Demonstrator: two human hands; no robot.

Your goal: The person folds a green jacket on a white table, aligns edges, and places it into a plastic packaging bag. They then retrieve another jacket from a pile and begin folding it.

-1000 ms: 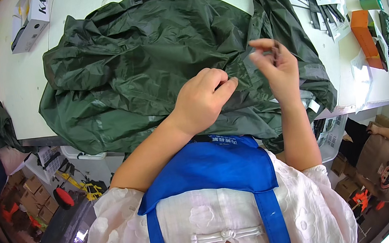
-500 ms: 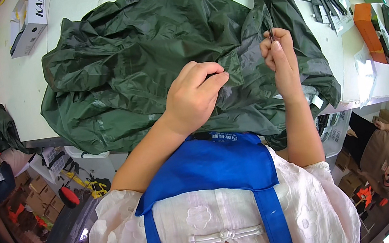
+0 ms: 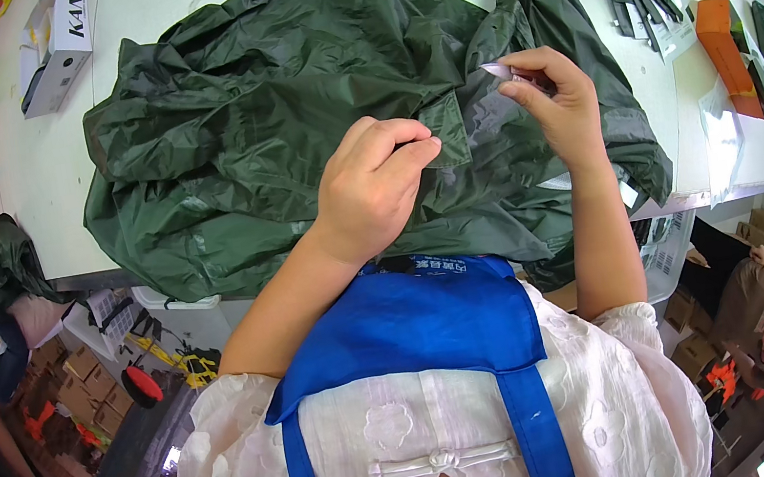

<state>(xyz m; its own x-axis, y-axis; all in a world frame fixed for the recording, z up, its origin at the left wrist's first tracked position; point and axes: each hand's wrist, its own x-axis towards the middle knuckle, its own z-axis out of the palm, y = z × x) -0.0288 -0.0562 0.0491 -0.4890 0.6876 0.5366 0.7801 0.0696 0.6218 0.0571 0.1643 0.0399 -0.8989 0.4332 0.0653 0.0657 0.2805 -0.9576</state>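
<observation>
Here the left hand [image 3: 372,186] pinches the green coat [image 3: 283,105]; the right hand [image 3: 554,99] pinches a small tag [image 3: 500,71]; slippery cloth near the desk [image 3: 142,18] edge might slide off.

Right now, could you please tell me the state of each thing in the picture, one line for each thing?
Dark green garment: crumpled, spread over the white table.
Left hand: pinching a fold of the garment.
Right hand: raised, pinching a small pale piece.
Cardboard box: lying on the table, end open.
Orange box: lying flat, closed.
</observation>
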